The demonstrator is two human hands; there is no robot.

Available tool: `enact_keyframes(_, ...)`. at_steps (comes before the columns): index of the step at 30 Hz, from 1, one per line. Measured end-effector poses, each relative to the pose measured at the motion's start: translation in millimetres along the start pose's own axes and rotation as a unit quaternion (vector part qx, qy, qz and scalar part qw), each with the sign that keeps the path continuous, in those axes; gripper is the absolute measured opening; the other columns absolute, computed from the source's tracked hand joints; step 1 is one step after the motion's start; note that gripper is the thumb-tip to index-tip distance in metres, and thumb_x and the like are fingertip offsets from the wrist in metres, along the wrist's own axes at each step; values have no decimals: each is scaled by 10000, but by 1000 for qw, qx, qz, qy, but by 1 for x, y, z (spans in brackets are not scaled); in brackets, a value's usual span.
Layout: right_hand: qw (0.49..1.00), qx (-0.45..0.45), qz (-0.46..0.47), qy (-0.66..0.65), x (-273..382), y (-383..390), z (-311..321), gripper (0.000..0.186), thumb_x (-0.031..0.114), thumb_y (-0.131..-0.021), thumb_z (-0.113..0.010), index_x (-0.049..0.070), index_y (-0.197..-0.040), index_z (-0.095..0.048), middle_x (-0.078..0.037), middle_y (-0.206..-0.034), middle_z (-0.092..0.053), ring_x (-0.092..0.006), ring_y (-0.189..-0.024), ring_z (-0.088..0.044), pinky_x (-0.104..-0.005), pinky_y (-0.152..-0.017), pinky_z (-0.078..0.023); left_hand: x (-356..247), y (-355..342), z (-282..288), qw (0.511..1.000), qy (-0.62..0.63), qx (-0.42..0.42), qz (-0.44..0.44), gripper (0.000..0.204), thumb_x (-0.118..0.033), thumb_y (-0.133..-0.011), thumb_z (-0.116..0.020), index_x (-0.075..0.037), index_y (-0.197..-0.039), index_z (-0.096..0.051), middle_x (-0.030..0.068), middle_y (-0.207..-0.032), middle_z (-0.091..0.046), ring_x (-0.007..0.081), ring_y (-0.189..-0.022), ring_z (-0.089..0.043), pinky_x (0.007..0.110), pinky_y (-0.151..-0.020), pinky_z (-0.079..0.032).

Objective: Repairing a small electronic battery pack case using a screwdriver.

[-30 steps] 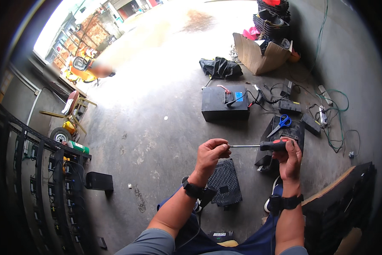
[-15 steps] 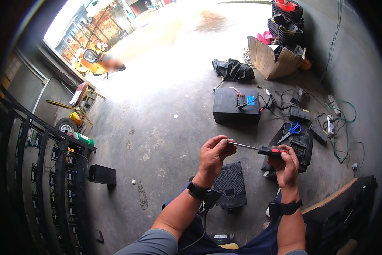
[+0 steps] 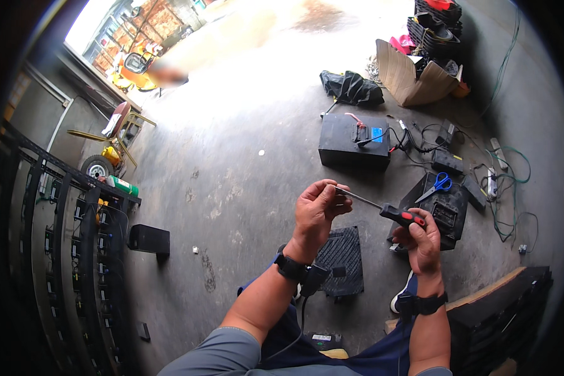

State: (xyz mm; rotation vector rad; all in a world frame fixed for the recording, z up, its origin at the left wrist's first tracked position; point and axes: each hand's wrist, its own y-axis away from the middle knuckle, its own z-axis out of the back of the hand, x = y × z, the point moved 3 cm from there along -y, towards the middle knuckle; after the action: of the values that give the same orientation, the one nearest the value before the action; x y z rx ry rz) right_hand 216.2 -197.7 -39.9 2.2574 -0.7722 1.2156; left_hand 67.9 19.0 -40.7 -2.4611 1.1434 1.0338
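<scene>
Head view, looking down past both forearms onto a stained grey concrete floor (image 3: 231, 163). The right hand (image 3: 421, 241) is closed around the black-and-red handle of a screwdriver with a slim steel shaft (image 3: 391, 212), which is held above the floor, tilted, with the shaft running up and to the left. The left hand (image 3: 316, 210) has its fingers curled and pinched over the tip end of that shaft, so the tip itself is hidden; whether anything small sits between those fingers cannot be told. Each wrist carries a black band. Directly below the hands, beside the person's knee, a black ribbed plastic cover panel (image 3: 342, 260) lies flat on the floor. Just right of the screwdriver handle stands an open black box-shaped case (image 3: 448, 213), and a pair of blue-handled scissors (image 3: 437, 186) rests on its top. Farther off, beyond the hands, sits a large black rectangular battery-like box (image 3: 347, 141) with red and blue fittings on its lid, joined to a tangle of black cables (image 3: 420, 135) that spreads to the right. A green cable (image 3: 514, 188) loops along the floor at the right. Behind these lie a crumpled black bag (image 3: 352, 89) and an open brown cardboard carton (image 3: 410, 78). At the left, a tall black metal rack (image 3: 56, 238) fills the edge of the view, with a small black rectangular block (image 3: 149, 239) on the floor at its foot.
</scene>
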Motion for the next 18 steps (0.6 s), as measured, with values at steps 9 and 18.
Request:
enact_keyframes(9, 991, 88, -72, 76, -11, 9, -20, 545, 463, -998, -611, 9, -1293, -545, -135, -996, -711, -160, -742, -683, -279, -675, -519, -13, -1, 14, 999, -7, -22, -33, 215, -224, -1036, -574, -54, -1145, -649, 180, -1043, -735, 266, -804, -748, 393, -703, -641)
enact_keyframes(18, 995, 62, -60, 40, -11, 11, -10, 495, 407, -1001, -626, 25, -1302, -535, -147, -1037, -706, -154, -752, -675, -288, -689, -525, -3, 15, -7, 994, -100, -10, 49, 258, -192, -1015, -620, 14, -1164, -660, 169, -1014, -742, 237, -796, -739, 350, -720, -617)
